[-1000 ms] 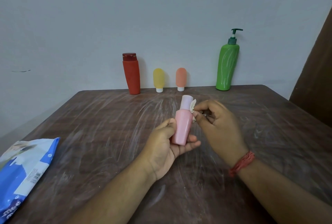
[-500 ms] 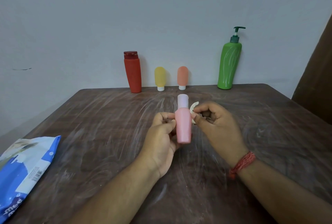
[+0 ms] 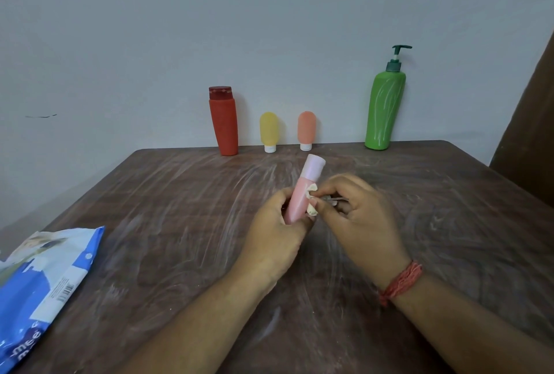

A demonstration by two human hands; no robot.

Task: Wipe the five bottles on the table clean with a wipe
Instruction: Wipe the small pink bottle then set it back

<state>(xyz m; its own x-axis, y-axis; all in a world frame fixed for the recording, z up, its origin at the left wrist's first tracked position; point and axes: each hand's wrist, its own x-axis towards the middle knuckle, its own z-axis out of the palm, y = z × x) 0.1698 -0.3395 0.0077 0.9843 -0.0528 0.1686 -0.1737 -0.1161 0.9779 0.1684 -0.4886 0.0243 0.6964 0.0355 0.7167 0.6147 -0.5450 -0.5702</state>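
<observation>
Above the table [image 3: 180, 194] centre, the left hand [image 3: 275, 233] grips the pink bottle [image 3: 298, 203] by its lower body, long axis tilted cap-up toward the far edge, while the right hand [image 3: 353, 218] pinches the folded wipe [image 3: 311, 201] against its right flank.

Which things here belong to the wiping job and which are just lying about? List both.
Job: pink bottle in left hand; wipe pinched by right hand; red bottle; yellow bottle; orange bottle; green pump bottle.

Lying about: blue packet on table.
</observation>
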